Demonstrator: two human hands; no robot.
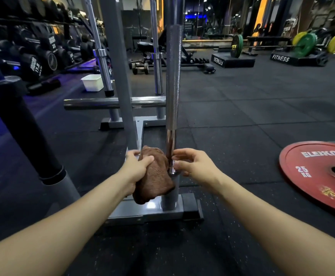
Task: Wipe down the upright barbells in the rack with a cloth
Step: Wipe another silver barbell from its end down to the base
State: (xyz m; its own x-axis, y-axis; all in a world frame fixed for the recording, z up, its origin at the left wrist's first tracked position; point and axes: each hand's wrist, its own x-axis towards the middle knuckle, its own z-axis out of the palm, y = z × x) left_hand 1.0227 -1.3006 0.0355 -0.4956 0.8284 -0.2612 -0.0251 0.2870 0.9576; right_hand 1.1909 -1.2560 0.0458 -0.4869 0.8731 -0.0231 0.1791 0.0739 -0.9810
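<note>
A chrome barbell [173, 80] stands upright in a grey tube of the floor rack [162, 210], straight ahead of me. My left hand [137, 166] grips a folded brown cloth [154, 176] that hangs against the bar's lower end, just left of it. My right hand [192, 164] curls its fingers round the bar's smooth lower section where it enters the tube. Two more upright barbells [103, 62] [157, 62] stand in the rack's far tubes.
A red 25 kg plate [320, 174] lies flat on the rubber floor to the right. A white tub [93, 82] sits beyond the rack. Dumbbell shelves [33, 46] line the left side. A dark post [29, 136] leans at near left. A horizontal chrome bar [112, 102] crosses the rack.
</note>
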